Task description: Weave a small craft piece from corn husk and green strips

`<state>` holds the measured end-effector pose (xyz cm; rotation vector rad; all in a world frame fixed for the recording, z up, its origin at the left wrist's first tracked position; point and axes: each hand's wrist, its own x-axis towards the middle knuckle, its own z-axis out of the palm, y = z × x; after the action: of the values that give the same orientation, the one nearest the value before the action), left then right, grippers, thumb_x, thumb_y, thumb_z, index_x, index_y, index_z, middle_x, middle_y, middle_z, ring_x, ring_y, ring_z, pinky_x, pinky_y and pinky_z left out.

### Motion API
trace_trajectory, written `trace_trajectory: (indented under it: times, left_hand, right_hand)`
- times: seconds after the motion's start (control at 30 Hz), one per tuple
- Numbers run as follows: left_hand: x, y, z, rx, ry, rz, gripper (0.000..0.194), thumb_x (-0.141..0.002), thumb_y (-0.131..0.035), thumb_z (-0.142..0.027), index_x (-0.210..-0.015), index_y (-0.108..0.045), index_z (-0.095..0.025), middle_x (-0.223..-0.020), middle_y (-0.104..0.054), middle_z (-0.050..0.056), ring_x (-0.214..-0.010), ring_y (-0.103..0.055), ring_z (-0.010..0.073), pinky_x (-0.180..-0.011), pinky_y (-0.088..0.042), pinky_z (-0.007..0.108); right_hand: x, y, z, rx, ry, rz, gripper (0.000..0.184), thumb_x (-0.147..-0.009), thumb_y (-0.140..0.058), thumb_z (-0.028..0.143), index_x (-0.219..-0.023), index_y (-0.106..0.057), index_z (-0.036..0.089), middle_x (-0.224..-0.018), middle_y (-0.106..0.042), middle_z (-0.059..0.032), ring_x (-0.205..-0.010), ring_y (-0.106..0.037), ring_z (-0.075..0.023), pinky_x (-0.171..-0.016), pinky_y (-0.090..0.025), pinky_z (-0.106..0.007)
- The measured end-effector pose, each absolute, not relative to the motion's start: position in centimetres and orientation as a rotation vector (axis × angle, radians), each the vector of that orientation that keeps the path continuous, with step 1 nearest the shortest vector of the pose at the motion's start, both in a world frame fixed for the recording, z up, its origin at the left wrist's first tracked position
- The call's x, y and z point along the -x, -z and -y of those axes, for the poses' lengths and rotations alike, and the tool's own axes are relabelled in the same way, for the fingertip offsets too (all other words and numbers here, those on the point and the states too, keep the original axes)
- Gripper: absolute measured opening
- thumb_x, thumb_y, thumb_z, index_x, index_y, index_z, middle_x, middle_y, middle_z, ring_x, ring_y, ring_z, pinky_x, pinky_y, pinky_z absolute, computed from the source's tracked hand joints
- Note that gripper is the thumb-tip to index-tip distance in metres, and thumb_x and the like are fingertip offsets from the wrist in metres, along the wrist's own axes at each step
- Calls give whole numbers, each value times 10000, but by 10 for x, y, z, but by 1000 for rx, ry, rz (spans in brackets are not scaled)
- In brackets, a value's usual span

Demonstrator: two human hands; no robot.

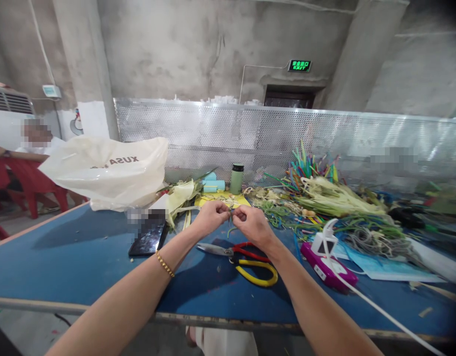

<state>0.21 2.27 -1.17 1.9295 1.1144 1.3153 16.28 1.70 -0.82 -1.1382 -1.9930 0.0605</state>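
Observation:
My left hand and my right hand meet over the middle of the table, fingertips pinched close together. Whatever they pinch is too small to make out; a thin green strip shows just below them. Under my right wrist lies a pair of scissors with one red and one yellow handle, blades pointing left. Behind my fingers, a yellow sheet carries pale scraps. Dried corn husks lie left of it.
A dark tablet and a large white plastic bag are on the left. A green bottle stands at the back. Rightward are piled husks, grey cords and a purple power strip with a white cable. A person sits far left.

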Motion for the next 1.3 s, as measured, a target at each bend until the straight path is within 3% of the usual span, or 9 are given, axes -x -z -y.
trace_trajectory:
  times: [1.3]
  left_hand:
    - [-2,7,-15,-1900,-1272,-1097,98,-632,-544,-133,-553,-492,-157,-491,-492,-45,-492,-460,84,-501,-326,212]
  right_hand:
    - [-161,8,-15,1038,139,1980,79,-736,-541,181,-719,-618,179,-659,-630,-17,-593,-529,-138,-597,-379,-244]
